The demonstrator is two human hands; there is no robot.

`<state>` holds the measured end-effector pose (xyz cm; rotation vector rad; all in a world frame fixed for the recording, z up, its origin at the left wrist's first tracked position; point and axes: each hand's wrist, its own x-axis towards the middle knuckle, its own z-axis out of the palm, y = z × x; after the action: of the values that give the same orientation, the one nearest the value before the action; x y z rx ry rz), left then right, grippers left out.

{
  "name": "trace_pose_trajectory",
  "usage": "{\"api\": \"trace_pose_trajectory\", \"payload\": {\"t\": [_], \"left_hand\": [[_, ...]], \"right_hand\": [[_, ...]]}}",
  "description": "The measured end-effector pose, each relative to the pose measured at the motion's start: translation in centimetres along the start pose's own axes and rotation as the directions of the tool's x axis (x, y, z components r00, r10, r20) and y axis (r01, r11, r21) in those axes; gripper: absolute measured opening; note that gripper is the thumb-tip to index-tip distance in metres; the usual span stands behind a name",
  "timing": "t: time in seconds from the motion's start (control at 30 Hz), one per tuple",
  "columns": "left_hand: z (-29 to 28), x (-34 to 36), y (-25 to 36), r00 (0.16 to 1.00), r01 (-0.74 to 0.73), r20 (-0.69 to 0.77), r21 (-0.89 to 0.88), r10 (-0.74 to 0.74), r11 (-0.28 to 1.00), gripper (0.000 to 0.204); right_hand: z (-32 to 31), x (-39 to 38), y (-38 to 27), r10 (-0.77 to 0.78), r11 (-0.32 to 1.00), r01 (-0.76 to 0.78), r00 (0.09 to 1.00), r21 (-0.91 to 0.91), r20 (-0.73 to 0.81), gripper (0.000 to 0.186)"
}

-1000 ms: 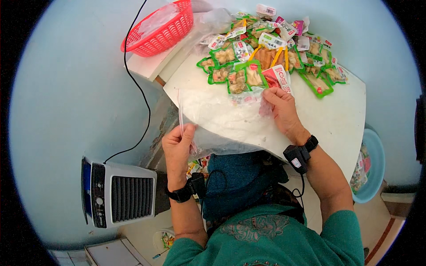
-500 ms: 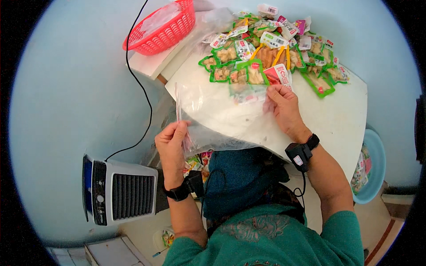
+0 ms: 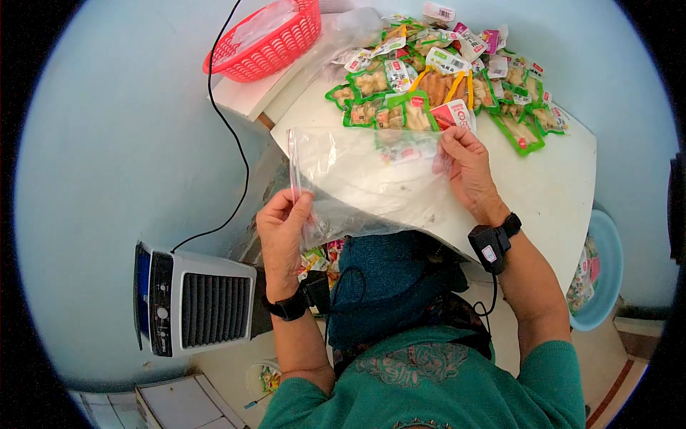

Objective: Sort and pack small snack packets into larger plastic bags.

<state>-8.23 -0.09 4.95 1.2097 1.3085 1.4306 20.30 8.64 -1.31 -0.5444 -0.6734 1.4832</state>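
A clear plastic zip bag [image 3: 357, 168] is stretched flat between my two hands above the near part of the white table [image 3: 557, 182]. My left hand [image 3: 284, 218] pinches its left side, along the edge with the reddish zip strip. At the bag's right side, my right hand [image 3: 466, 166] grips between thumb and fingers. Through the film the table top and the rim of a food pack show. Just beyond the bag lies a heap of small sealed food packs [image 3: 418, 100], many with green borders, some yellow, red or purple.
A red plastic basket [image 3: 282, 46] with clear film inside sits at the far left. Below it stands a grey-white air cooler [image 3: 214, 307] with a black cord. A light blue tub [image 3: 611, 268] holding packs is at the right. More packs [image 3: 314, 264] lie below the table edge.
The bag has been pulled flatter and wider, and its left edge now lies more open to view. Both hands have shifted slightly to the right in the picture, as has the scene.
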Motion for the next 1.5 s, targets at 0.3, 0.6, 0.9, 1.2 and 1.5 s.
{"api": "trace_pose_trajectory", "payload": {"t": [0.3, 0.6, 0.9, 1.2, 1.5], "left_hand": [[0.5, 0.0, 0.3, 1.0, -0.002, -0.004, -0.017, 0.002, 1.0, 0.008], [0.4, -0.1, 0.1, 1.0, 0.019, 0.021, -0.024, -0.019, 1.0, 0.015], [0.4, -0.1, -0.1, 0.998, -0.007, 0.058, 0.003, 0.007, 1.0, 0.013], [0.6, -0.2, 0.0, 1.0, -0.013, 0.005, 0.055, 0.012, 0.998, 0.01], [0.9, -0.5, 1.5, 0.983, -0.097, -0.15, 0.09, 0.11, 0.991, 0.003]], "right_hand": [[-0.1, 0.0, -0.2, 0.013, 1.0, -0.013, 0.999, 0.0, -0.048, 0.007], [0.6, -0.3, -0.3, 0.003, 1.0, -0.007, 0.993, -0.03, -0.12, 0.012], [0.3, -0.3, -0.3, 0.022, 1.0, -0.022, 0.997, -0.001, -0.08, 0.009], [-0.1, -0.2, -0.2, 0.014, 1.0, -0.015, 0.998, -0.009, -0.064, 0.009], [0.6, -0.2, -0.1, -0.014, 1.0, 0.012, 0.995, -0.021, -0.1, 0.017]]}}
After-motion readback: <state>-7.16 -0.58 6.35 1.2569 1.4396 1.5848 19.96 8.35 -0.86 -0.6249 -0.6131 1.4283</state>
